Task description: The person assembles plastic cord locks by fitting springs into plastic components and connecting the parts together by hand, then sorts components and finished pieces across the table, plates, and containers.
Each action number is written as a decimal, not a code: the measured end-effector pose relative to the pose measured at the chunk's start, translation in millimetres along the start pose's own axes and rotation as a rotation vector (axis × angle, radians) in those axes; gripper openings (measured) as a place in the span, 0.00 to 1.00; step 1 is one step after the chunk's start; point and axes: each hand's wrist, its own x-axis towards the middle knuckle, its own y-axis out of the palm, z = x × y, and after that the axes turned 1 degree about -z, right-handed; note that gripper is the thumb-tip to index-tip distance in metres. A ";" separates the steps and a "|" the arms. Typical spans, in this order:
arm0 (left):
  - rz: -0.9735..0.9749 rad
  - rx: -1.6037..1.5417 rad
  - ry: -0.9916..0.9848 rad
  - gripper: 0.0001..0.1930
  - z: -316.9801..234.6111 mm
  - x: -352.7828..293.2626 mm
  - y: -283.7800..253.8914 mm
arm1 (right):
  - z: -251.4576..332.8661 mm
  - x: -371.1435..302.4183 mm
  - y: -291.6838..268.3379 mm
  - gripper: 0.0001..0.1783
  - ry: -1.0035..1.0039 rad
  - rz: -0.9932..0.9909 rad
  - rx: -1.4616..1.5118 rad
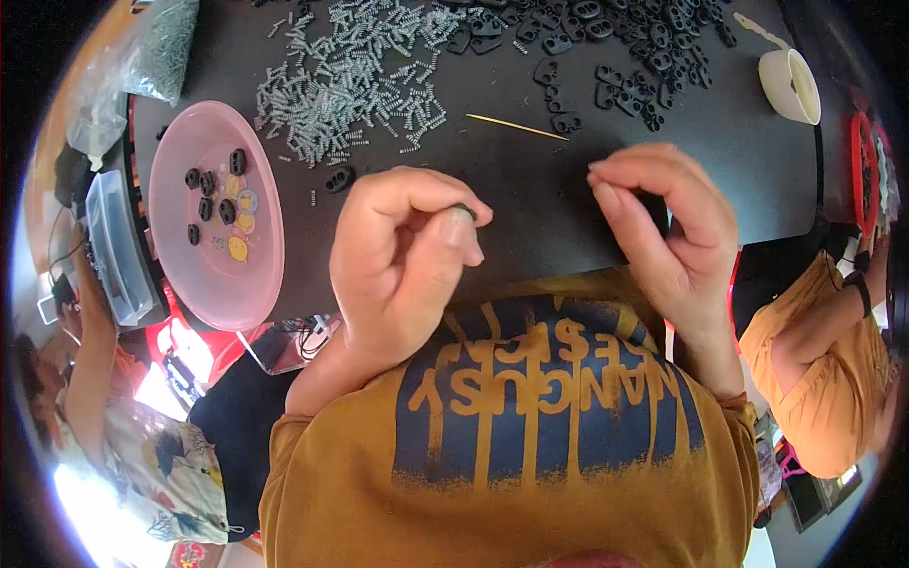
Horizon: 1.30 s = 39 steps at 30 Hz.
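My left hand (402, 260) is closed over the near part of the dark table, thumb pressed against the curled fingers. Between them a small black plastic piece (462, 209) peeks out, mostly hidden by the fingertips. To the right, my right hand (670, 232) hovers with thumb and forefinger tips brought together in a pinch; whatever they hold, if anything, is too small to see. A black cord lock (339, 178) lies just beyond my left hand. Farther away spread a heap of small metal springs (350, 80) and a pile of black plastic cord-lock parts (653, 47).
A pink bowl (166, 227) at the left holds several black cord locks. A thin wooden stick (516, 126) lies between the piles and my hands. At the far right stands a cream cup (791, 85). A bag of springs (166, 52) sits far left. People work on both sides.
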 end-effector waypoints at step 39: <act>0.236 0.427 0.001 0.09 -75.9 -31.4 -30.7 | 35.1 61.5 50.9 0.07 -0.461 0.399 -0.466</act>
